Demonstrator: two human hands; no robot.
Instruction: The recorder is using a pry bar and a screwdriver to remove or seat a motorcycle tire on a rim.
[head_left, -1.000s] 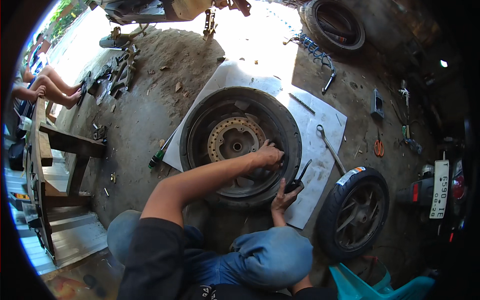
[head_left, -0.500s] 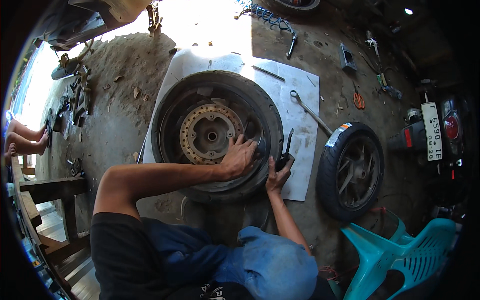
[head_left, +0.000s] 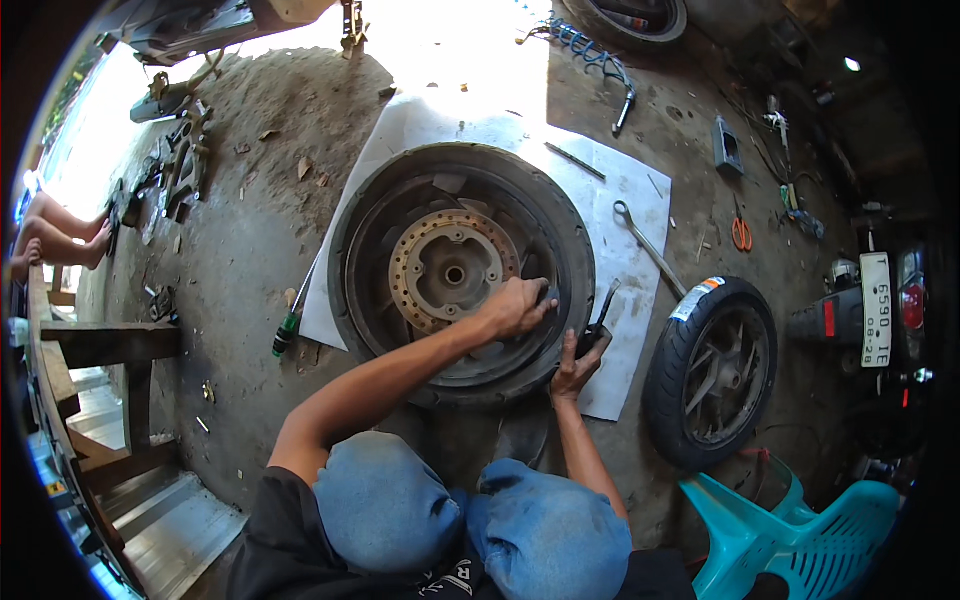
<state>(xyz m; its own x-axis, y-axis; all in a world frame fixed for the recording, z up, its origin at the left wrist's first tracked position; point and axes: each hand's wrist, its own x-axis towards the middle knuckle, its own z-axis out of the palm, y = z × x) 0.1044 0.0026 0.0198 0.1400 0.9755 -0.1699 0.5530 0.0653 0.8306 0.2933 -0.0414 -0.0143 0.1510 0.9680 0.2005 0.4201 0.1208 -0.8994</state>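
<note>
A motorcycle wheel with its tire lies flat in front of me, its drilled brake disc facing up. My left hand reaches across to the right inner side of the rim, fingers curled. Something dark shows at those fingertips, too small to make out. Beside the tire's right lower edge, my right hand is closed around a dark tool whose slim, bent end points away from me. White sheeting lies beneath the wheel.
Right of the sheet, a wrench lies near a smaller wheel. Orange-handled scissors, a teal chair and a parked motorcycle are farther right. A green-handled screwdriver lies left; a wooden bench stands beyond.
The view has shifted, so the floor things sit farther right. My left hand has moved slightly along the rim with its fingers more curled; my right hand still grips the dark tool.
</note>
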